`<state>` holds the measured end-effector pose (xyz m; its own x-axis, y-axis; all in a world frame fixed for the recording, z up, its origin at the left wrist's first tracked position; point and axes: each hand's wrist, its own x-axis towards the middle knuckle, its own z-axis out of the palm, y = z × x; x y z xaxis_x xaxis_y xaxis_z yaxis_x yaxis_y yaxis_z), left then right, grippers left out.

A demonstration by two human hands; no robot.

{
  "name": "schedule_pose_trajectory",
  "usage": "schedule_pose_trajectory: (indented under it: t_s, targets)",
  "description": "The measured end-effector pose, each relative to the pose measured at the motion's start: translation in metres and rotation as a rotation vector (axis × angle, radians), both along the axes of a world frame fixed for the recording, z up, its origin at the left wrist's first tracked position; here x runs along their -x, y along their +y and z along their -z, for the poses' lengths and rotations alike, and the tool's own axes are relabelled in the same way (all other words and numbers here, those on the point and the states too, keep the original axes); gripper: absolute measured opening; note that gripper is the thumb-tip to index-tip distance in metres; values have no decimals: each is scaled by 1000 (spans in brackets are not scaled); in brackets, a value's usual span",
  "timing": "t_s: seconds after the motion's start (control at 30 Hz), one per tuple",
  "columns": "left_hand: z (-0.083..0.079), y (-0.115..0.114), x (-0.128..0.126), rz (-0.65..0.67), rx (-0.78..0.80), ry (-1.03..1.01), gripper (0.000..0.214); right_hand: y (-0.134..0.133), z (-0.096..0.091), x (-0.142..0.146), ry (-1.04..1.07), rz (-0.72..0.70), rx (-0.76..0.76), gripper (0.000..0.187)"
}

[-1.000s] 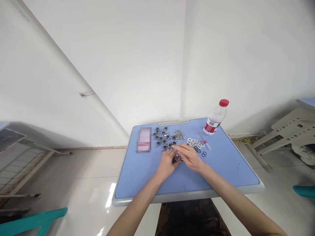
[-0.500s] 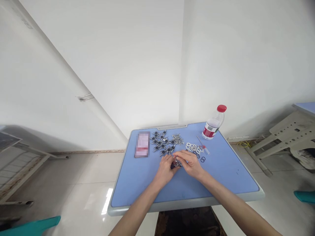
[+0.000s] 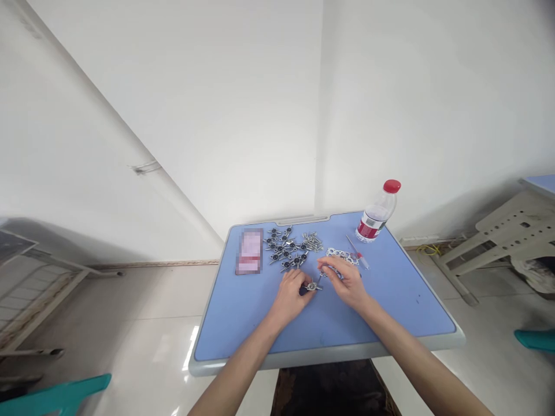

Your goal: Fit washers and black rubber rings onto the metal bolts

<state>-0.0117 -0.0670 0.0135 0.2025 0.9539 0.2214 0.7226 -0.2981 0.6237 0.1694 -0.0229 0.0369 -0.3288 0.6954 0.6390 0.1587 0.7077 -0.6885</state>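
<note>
Between the hands (image 3: 291, 293), a small silvery part (image 3: 311, 286), probably metal.

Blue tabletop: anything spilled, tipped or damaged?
Nothing is plainly spilled, tipped or damaged. The bottle stands with its red cap on. Only a few dark specks stand out, at the blue tabletop's right side, away from the metal parts; they are too small to identify.

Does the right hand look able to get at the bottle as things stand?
Probably yes: the bottle stands beyond the right hand, with only low gaskets and a slim tool lying between. Whether that hand holds something small is unclear.
</note>
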Motion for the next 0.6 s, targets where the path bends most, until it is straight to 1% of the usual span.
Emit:
schedule_pose_trajectory:
  t_s: [0.13,0.37,0.53,0.6]
  targets:
    - [-1,0,-1,-11,14,12,11,-1,2,2,-19,-40,-16,26]
    - [-1,0,-1,-18,10,20,10,-1,2,3,-50,-61,-25,27]
    - [-3,0,-2,-20,32,15,9,-1,-1,4,-97,-140,-100,31]
    - [-3,0,-2,-10,24,9,8,-1,-2,6,-99,-168,-109,32]
